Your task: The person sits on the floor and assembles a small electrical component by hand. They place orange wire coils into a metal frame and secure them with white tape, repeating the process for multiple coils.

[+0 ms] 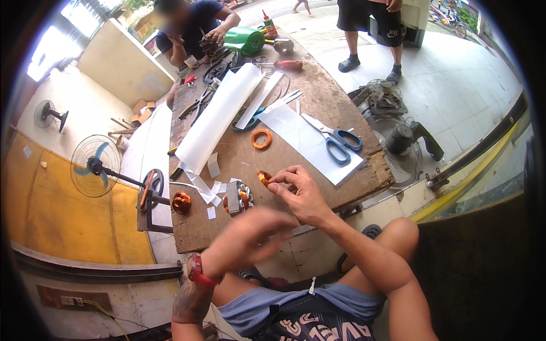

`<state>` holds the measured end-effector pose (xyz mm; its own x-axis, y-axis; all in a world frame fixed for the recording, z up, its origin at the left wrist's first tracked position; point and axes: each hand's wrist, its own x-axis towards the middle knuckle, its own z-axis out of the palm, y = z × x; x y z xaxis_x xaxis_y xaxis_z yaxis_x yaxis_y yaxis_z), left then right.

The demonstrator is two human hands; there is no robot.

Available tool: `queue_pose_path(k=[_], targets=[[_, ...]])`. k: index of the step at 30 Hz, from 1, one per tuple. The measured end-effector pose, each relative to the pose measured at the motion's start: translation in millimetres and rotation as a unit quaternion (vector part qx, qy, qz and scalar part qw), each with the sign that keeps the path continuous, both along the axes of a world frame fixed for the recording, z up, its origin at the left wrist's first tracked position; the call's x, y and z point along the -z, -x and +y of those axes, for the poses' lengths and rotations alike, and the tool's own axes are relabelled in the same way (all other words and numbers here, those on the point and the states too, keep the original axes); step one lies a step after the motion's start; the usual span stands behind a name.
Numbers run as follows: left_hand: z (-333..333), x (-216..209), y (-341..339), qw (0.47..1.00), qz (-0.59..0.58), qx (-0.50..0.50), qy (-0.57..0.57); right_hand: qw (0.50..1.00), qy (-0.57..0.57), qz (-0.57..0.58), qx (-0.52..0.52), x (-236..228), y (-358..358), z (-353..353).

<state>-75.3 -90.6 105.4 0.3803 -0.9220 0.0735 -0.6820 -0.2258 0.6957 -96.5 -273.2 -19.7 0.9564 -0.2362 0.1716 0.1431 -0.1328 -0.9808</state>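
Coil pinched in our right hand

We hold it over the worn wooden table; whether our blurred left hand grips anything, we cannot tell. Beyond our hands, a red-tipped bottle has unclear contents; leftward stands a blue-bladed fan.

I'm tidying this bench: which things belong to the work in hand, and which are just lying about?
Likely in the work:
copper-wire coil in the right hand
orange wire ring
wound stator

Seemingly just lying about:
red-handled screwdriver
red-tipped bottle
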Motion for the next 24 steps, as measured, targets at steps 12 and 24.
queue_pose_path(k=[12,24], targets=[[-0.3,28.4,-87.4,0.938,-0.333,-0.091,-0.027,0.990,-0.118,0.048,-0.064,-13.0,2.2,-3.5],[2.0,27.4,-98.2,0.923,-0.383,-0.002,0.029,0.983,-0.103,0.095,-0.117,-23.1,-2.9,-4.1]])
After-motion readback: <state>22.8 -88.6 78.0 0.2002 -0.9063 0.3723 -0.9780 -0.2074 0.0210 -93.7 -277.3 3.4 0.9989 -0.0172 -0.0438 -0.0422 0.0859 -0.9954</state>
